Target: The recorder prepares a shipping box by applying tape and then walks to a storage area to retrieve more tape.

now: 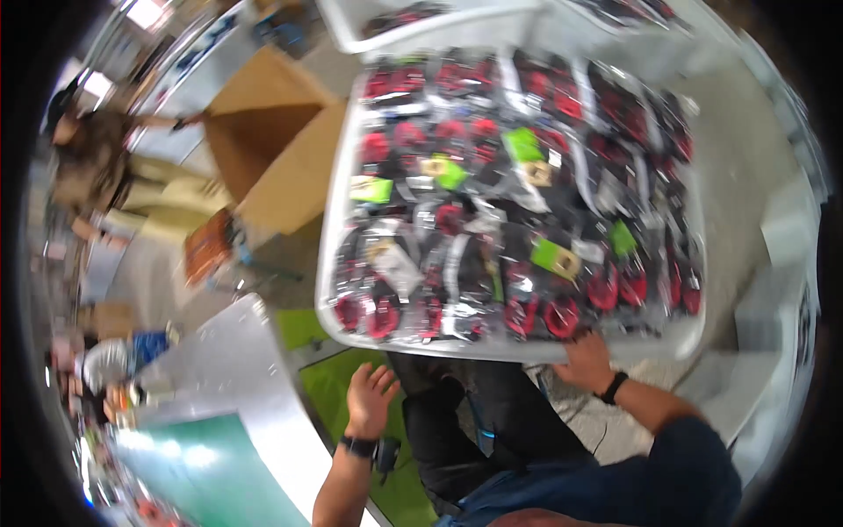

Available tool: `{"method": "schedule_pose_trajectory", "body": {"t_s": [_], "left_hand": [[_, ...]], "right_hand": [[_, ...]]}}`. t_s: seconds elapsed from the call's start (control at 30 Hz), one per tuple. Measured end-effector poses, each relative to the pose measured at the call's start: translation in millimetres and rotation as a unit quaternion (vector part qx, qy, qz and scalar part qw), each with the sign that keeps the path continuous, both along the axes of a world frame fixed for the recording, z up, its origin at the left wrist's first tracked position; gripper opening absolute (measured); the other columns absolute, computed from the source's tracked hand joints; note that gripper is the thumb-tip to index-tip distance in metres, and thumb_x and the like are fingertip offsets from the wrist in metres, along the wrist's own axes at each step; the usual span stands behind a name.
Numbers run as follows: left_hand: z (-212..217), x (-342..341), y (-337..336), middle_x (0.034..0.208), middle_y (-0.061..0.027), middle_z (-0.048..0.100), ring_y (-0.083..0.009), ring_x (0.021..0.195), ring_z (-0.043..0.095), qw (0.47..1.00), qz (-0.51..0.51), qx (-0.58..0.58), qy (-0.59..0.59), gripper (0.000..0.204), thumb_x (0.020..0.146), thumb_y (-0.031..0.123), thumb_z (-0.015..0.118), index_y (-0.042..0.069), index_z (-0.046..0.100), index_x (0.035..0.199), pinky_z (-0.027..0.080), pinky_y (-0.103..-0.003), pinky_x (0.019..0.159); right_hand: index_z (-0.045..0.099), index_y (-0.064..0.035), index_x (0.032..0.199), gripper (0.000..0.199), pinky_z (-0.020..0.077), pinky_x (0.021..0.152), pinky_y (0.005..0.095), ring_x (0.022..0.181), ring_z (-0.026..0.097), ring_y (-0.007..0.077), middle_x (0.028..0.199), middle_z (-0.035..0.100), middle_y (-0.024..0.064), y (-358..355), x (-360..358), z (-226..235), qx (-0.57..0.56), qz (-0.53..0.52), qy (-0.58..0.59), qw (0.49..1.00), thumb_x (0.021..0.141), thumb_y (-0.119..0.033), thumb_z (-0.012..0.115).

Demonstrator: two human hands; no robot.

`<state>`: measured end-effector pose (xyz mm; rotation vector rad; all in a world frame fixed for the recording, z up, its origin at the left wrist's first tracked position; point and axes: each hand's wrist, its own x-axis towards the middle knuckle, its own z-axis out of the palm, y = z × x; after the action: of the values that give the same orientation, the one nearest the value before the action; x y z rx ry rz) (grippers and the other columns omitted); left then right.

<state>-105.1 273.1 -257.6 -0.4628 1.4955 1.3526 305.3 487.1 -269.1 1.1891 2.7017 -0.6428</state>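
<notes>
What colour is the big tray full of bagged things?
White; the tray shows best in the head view.

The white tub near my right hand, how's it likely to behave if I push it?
The white tub is probably heavy: bagged black-and-red items crowd it. It looks fairly stiff, with no visible sag. The glossy clear wrapping may let contents slide.

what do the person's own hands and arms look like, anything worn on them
Both the left hand and right hand are ungloved. The left wrist has a dark band; the right has a black wristband. A short dark blue sleeve covers the right upper arm; no left sleeve shows.
</notes>
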Motion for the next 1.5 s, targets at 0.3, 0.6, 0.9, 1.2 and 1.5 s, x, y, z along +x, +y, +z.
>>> {"method": "schedule_pose_trajectory", "body": {"t_s": [0.3, 0.6, 0.9, 1.2, 1.5], "left_hand": [[5, -83, 66, 0.141, -0.0166, 0.048, -0.0257, 0.116, 0.054, 0.978, 0.066, -0.184, 0.070, 0.055, 0.103, 0.044, 0.052, 0.014, 0.039, 0.148, 0.048, -0.055, 0.093], [-50, -158, 103, 0.125, -0.0094, 0.066, -0.0283, 0.111, 0.063, 0.995, 0.026, -0.097, -0.005, 0.050, 0.106, 0.048, 0.047, 0.008, 0.061, 0.132, 0.050, -0.044, 0.095], [-73, -170, 129, 0.127, -0.0127, 0.064, -0.0274, 0.108, 0.066, 0.999, -0.035, -0.014, 0.036, 0.049, 0.107, 0.041, 0.049, 0.001, 0.058, 0.135, 0.052, -0.041, 0.097], [-21, -157, 159, 0.141, -0.0173, 0.059, -0.0370, 0.128, 0.059, 0.995, -0.093, -0.024, -0.024, 0.058, 0.111, 0.047, 0.035, 0.003, 0.047, 0.146, 0.047, -0.054, 0.110], [-14, -139, 152, 0.138, -0.0155, 0.061, -0.0374, 0.122, 0.063, 0.998, -0.014, 0.009, -0.062, 0.055, 0.109, 0.049, 0.039, 0.008, 0.050, 0.144, 0.049, -0.060, 0.106]], "right_hand": [[0.063, -0.0057, 0.119, 0.051, 0.0452, 0.095, 0.0523, 0.109, 0.056, 0.0432, 0.116, 0.060, 0.0191, 18, 25, 31, -0.116, -0.049, 0.055, 0.991, 0.074, -0.025, 0.078], [0.058, -0.0035, 0.124, 0.061, 0.0416, 0.101, 0.0555, 0.121, 0.052, 0.0444, 0.130, 0.053, 0.0212, 21, 59, 30, -0.102, -0.135, -0.055, 0.984, 0.068, -0.018, 0.080], [0.060, -0.0071, 0.125, 0.065, 0.0381, 0.106, 0.0542, 0.124, 0.051, 0.0431, 0.132, 0.054, 0.0195, 7, 53, -1, 0.013, -0.169, -0.126, 0.977, 0.065, -0.023, 0.080], [0.073, -0.0188, 0.107, 0.045, 0.0458, 0.096, 0.0491, 0.106, 0.063, 0.0342, 0.104, 0.067, 0.0092, 26, 72, 7, -0.105, -0.205, -0.071, 0.970, 0.063, -0.018, 0.075], [0.068, -0.0158, 0.102, 0.035, 0.0516, 0.079, 0.0482, 0.087, 0.068, 0.0331, 0.095, 0.068, 0.0065, 17, 111, -28, -0.078, -0.134, -0.046, 0.987, 0.067, -0.016, 0.070]]}}
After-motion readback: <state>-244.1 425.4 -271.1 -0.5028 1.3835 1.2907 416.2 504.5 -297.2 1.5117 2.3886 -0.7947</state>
